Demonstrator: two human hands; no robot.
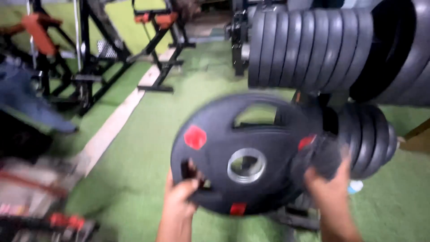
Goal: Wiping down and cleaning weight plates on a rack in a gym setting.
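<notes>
Floor: green turf (148, 148), covering most of the scene
Strip: pale band (114, 123) running from near left to far middle
Far left: black machine frames (89, 54) standing on the turf
Right: small pale object (356, 186) lying on the turf

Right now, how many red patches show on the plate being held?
3 on the plate: upper left, upper right, bottom edge. Blur or the hands may hide others.
</notes>
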